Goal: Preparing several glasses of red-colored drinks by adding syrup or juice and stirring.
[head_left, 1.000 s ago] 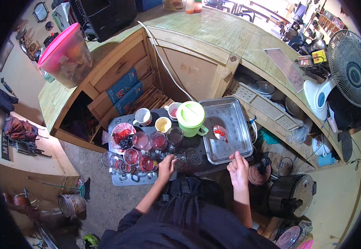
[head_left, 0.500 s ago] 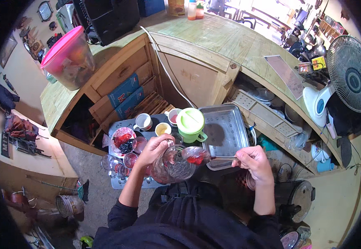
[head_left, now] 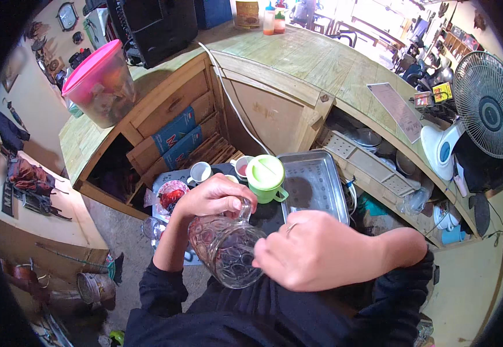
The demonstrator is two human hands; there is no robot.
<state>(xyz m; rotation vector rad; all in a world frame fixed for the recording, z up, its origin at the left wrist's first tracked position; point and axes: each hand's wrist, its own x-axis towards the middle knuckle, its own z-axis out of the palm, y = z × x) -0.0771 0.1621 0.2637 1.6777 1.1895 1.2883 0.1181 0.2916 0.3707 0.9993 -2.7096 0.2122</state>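
Note:
My left hand (head_left: 219,196) is closed around the handle of a dimpled clear glass mug (head_left: 228,243), which hangs tilted in front of my body. Close against the mug, my right hand (head_left: 312,248) is curled in a grip. The spoon it held a moment ago is hidden behind its fingers and the glass. Just beyond stand a light green lidded pitcher (head_left: 266,176), a white mug (head_left: 200,172) and another mug with reddish contents (head_left: 242,166). A pink-patterned dish (head_left: 172,194) of glossy red food lies left of my left wrist, with clear glassware (head_left: 152,228) nearer me.
A rectangular metal tray (head_left: 326,179) sits right of the pitcher. Behind runs a curved wooden counter (head_left: 298,63) with a pink-lidded tub (head_left: 101,87), a paper sheet (head_left: 395,107) and a fan (head_left: 487,104). Its right-hand shelves hold pots and a white rack (head_left: 367,159).
My right hand has swung left and in toward the mug, and the spoon with red food has gone from sight. The mug has tilted and shifted slightly.

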